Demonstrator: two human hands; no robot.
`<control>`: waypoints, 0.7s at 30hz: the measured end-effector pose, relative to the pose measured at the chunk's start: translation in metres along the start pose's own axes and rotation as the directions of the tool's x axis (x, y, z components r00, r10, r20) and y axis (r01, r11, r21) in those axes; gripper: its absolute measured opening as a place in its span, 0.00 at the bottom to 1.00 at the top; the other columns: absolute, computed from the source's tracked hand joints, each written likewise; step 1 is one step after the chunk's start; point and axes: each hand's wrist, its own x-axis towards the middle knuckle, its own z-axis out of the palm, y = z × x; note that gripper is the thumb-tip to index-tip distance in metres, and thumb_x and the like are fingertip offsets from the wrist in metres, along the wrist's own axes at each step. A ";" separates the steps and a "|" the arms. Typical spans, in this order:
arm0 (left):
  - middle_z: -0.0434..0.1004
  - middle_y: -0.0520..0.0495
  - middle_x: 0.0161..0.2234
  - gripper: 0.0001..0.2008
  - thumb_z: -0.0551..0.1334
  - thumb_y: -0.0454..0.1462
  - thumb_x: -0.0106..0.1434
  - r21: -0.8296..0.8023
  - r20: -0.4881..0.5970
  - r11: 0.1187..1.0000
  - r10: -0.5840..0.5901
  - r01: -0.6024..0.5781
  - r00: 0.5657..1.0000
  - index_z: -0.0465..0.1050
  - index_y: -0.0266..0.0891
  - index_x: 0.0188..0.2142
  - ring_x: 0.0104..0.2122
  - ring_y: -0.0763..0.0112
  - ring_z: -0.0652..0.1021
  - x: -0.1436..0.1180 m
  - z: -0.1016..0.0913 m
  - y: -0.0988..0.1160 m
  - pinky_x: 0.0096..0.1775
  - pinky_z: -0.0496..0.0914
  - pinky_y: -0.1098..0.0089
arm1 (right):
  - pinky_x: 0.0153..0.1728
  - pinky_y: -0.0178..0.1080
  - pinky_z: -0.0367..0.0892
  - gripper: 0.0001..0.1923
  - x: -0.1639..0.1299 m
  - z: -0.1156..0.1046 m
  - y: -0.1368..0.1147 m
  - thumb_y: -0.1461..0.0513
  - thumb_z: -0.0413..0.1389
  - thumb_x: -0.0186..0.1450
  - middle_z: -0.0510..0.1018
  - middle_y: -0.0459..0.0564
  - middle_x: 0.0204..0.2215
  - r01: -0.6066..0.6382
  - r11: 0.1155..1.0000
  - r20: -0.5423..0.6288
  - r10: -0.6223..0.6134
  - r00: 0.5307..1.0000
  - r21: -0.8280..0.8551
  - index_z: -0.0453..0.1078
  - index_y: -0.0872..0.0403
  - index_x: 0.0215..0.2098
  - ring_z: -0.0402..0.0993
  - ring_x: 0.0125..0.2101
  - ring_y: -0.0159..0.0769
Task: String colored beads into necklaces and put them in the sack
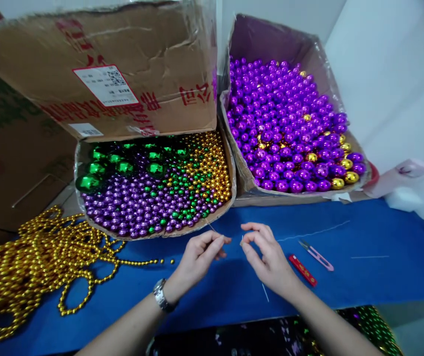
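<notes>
Over the blue desk point(363, 277), the left hand point(197, 257) pinches a thin needle point(212, 227) while the right hand point(267, 257) pinches fine thread point(242, 241) beside it, no beads strung yet, finished gold bead strands point(37, 262) piled left.

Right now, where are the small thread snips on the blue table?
The thread snips lie on the blue table, just right of the right hand, beside a red tool and below the box of purple beads.
</notes>
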 end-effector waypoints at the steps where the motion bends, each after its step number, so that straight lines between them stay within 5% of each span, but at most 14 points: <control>1: 0.75 0.47 0.27 0.13 0.55 0.42 0.65 -0.101 0.001 0.995 -0.026 0.026 1.000 0.74 0.34 0.37 0.26 0.72 0.74 0.003 0.006 0.004 0.29 0.68 0.73 | 0.52 0.42 0.59 0.04 0.001 -0.001 -0.007 0.63 0.49 0.67 0.65 0.51 0.49 0.005 0.999 -0.014 -0.005 1.000 0.035 0.64 0.51 0.36 0.60 0.53 0.38; 7: 0.67 0.53 0.20 0.13 0.59 0.42 0.62 -0.516 0.111 0.845 -0.095 0.140 0.989 0.68 0.35 0.27 0.20 0.77 0.68 0.014 0.019 0.000 0.24 0.63 0.76 | 0.58 0.50 0.49 0.05 0.012 0.005 -0.029 0.64 0.51 0.65 0.58 0.49 0.57 0.065 0.994 -0.106 -0.056 0.993 0.084 0.68 0.51 0.35 0.47 0.60 0.44; 12: 0.68 0.52 0.20 0.12 0.59 0.42 0.62 -0.652 0.249 0.705 -0.152 0.281 0.957 0.67 0.35 0.30 0.17 0.77 0.68 0.009 0.010 -0.007 0.21 0.60 0.76 | 0.56 0.47 0.54 0.04 0.022 0.018 -0.031 0.63 0.51 0.65 0.61 0.50 0.55 -0.001 0.975 -0.109 0.026 0.994 0.221 0.68 0.51 0.35 0.53 0.58 0.42; 21: 0.59 0.55 0.18 0.14 0.60 0.44 0.61 -0.549 0.226 0.792 -0.169 0.269 0.959 0.72 0.33 0.30 0.18 0.80 0.58 -0.003 -0.007 -0.012 0.22 0.51 0.75 | 0.49 0.41 0.62 0.06 0.034 0.029 -0.024 0.62 0.50 0.66 0.68 0.54 0.48 -0.070 0.936 -0.101 0.112 0.989 0.344 0.67 0.53 0.33 0.64 0.52 0.39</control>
